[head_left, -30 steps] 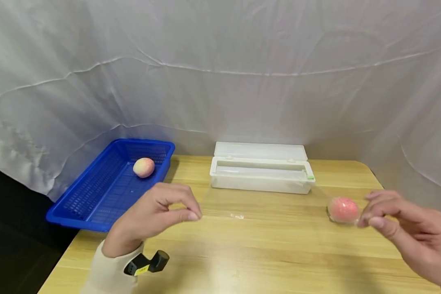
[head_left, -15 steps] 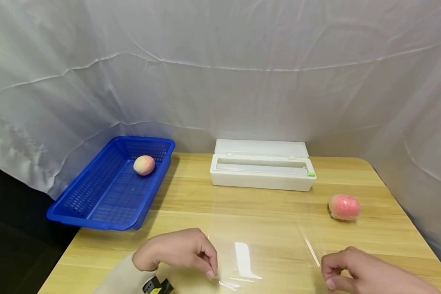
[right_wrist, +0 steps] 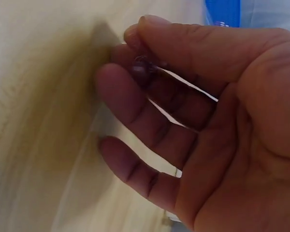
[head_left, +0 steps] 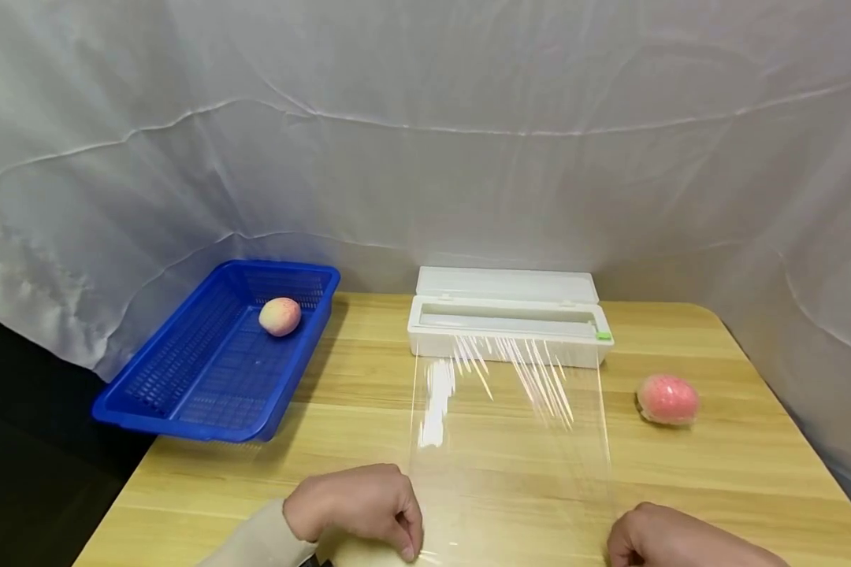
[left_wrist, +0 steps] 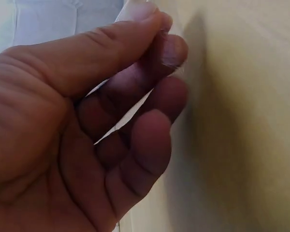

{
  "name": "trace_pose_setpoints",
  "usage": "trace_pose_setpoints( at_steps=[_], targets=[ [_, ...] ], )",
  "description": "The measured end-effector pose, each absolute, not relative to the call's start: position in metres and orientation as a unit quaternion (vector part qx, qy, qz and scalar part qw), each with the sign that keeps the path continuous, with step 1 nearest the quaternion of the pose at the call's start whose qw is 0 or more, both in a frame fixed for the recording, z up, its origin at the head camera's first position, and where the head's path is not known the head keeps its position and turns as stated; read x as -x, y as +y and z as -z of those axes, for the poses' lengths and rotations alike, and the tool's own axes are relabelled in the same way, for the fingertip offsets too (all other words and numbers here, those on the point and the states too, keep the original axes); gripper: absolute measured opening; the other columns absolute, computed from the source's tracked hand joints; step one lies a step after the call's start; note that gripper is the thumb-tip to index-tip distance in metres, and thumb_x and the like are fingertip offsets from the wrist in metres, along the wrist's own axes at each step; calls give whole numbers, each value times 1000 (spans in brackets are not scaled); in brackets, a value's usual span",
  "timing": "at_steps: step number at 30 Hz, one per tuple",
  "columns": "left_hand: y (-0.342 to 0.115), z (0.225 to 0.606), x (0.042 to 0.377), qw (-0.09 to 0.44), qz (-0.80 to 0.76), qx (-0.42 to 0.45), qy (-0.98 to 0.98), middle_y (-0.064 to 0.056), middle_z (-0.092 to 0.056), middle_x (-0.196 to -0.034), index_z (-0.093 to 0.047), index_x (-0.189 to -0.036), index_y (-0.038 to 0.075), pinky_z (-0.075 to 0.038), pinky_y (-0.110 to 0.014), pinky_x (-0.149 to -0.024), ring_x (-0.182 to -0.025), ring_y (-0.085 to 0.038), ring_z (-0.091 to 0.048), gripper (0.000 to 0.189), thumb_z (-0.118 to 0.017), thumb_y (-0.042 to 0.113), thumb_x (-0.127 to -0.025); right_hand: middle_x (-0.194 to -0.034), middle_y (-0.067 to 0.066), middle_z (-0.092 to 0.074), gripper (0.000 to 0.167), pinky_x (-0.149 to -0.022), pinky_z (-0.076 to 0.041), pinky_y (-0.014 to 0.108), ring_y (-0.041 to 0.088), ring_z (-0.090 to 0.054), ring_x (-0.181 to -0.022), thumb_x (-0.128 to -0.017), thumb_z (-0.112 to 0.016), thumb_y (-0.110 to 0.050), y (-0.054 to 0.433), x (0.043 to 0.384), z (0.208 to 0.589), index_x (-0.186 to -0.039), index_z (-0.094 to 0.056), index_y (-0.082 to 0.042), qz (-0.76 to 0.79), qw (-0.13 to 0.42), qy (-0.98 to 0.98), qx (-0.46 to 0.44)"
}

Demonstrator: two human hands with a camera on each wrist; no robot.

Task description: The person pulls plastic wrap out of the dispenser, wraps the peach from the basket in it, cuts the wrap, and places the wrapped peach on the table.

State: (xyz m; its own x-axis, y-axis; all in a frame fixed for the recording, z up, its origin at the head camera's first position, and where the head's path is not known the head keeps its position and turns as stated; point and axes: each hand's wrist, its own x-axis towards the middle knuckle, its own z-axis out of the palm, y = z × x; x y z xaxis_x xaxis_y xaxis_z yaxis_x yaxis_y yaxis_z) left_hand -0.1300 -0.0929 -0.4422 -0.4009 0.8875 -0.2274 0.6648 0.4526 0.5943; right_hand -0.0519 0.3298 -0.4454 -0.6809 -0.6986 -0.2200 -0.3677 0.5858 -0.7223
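wood tabletop [head_left: 737, 465] shows through clear film [head_left: 510, 449], right hand [head_left: 663, 539] partly cropped.

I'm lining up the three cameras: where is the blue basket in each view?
Head: the blue basket, at left.
Left wrist: not in it.
Right wrist: only a cropped part of it, top edge, right of centre.
Shared landmark: the wooden table, seen in all three.

2 peaches [head_left: 668, 399]; 1 ea.: bskt [head_left: 220, 382], box [head_left: 508, 285], film sht [head_left: 514, 449].
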Motion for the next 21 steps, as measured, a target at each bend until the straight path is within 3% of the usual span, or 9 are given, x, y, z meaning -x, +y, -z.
trace_pose_setpoints(
  at_steps=[6, 10, 14, 18, 21],
  targets=[
    [-94, 444, 125, 273, -183, -477, 815, 29, -65, -70, -82, -79, 28, -46, -7, -63, -66, 16, -49, 9, -87, 27, -85, -62, -32, -32, 28, -36, -17, 15, -21, -23, -52, -86, -79, -24, 329, 53, 443, -64, -63, -22, 309, 240, 853, 346],
    [-94, 444, 122, 306, -187, -456, 815, 24, -61, -64, -77, -83, 25, -48, -10, -60, -53, 12, -50, 11, -86, 21, -87, -63, -31, -26, 32, -37, -15, 17, -19, -18, -52, -87, -78, -25, 331, 53, 443, -64, -56, -20, 295, 240, 857, 349],
    [-96, 443, 120, 338, -189, -436, 812, 20, -59, -60, -74, -85, 24, -50, -13, -57, -43, 7, -49, 12, -83, 19, -91, -70, -35, -38, 23, -43, -24, 11, -19, -30, -58, -89, -78, -27, 335, 53, 443, -72, -62, -27, 279, 211, 862, 366],
    [-100, 439, 125, 342, -200, -436, 808, 22, -57, -63, -76, -83, 23, -49, -14, -56, -49, 9, -48, 12, -80, 19, -93, -67, -33, -40, 24, -42, -25, 12, -17, -32, -56, -87, -77, -21, 335, 54, 439, -69, -62, -26, 288, 232, 867, 334],
    [-100, 435, 136, 299, -225, -432, 820, 24, -57, -67, -78, -84, 24, -48, -14, -60, -60, 10, -49, 12, -78, 20, -94, -60, -28, -36, 31, -42, -23, 18, -10, -30, -51, -90, -75, -19, 331, 58, 433, -64, -59, -23, 302, 271, 877, 258]
  ],
)
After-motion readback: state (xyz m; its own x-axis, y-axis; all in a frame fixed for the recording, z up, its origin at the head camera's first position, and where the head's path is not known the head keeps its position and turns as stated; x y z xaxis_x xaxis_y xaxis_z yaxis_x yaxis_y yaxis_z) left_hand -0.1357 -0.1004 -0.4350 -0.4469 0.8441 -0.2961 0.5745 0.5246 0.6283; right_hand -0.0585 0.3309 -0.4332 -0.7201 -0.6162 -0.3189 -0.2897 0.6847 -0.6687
